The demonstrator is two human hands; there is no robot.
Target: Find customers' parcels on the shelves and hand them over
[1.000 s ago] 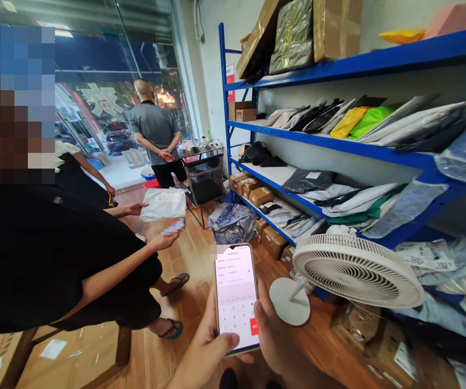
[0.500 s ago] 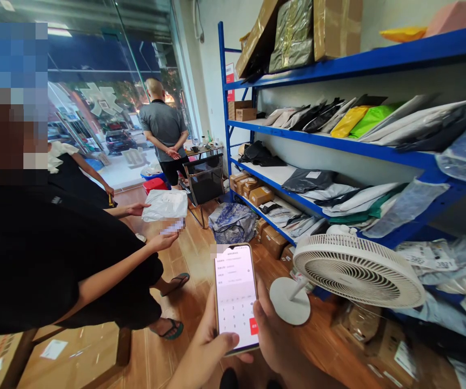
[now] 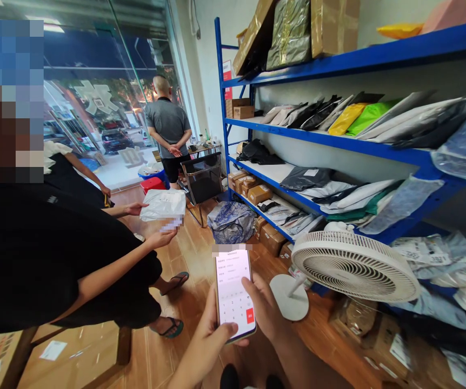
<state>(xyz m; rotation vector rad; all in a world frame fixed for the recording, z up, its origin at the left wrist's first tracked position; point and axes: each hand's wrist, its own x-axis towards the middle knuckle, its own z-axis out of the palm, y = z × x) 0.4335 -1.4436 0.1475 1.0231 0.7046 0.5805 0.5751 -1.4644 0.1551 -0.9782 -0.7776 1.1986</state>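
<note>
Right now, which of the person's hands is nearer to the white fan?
Right. The right hand is at the phone's right edge, beside the white fan. The left hand holds the phone's far side.

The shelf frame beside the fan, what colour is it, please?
Blue, clearest in the head view: shelf frame.
</note>
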